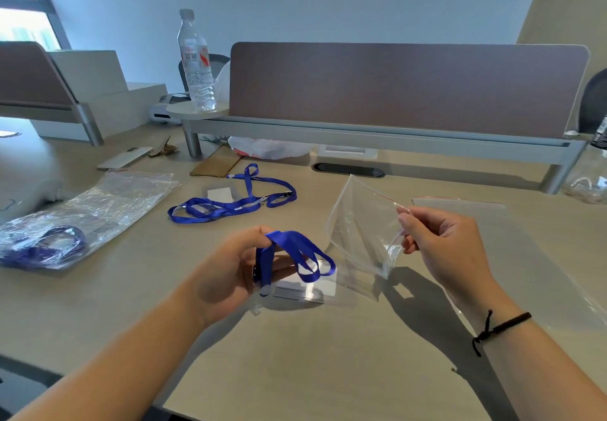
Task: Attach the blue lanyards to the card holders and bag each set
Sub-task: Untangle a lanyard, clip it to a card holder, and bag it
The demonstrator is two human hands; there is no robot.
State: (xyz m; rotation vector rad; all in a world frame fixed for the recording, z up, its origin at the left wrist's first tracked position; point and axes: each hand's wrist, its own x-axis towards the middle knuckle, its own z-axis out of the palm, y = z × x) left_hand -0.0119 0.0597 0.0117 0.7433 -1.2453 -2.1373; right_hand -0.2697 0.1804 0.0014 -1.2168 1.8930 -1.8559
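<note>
One blue lanyard, folded into several loops, is bunched in my left hand, whose fingers curl round the strap above the desk. Its clear card holder with a white insert hangs below the loops, just beside my fingers. My right hand pinches the red-lined mouth of a clear zip bag between thumb and fingers; the bag is held upright and spread open, its lower corner close to the card holder, the set not yet inside.

Beyond my hands, a second lanyard lies loose on the desk, draped over another card holder. To the left, a flat stack of clear bags overlaps a filled bag with blue strap showing inside. To the right, more empty bags lie under my right forearm. Farther back stand a water bottle on a small round shelf, a brown partition panel, a white plastic bag and a cable port. A black cord bracelet circles my right wrist.
</note>
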